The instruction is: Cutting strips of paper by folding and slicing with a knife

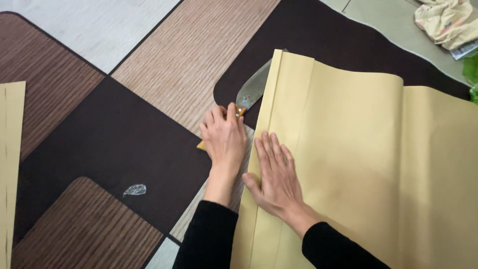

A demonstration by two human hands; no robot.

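A large sheet of tan-yellow paper (358, 149) lies on the floor, with a narrow strip folded over along its left edge. My left hand (224, 142) is shut on the wooden handle of a knife. The grey knife blade (251, 89) points up and to the right and slips under the folded edge of the paper. My right hand (276, 177) lies flat on the paper just right of the fold, fingers stretched out, pressing it down. Both arms are in black sleeves.
The floor is a patterned mat (114, 134) of brown, dark and wood-grain patches. Another tan sheet (10, 164) shows at the left edge. A small crumpled plastic scrap (134, 190) lies on the mat. A crumpled cloth (445, 20) and something green (470, 74) sit at the top right.
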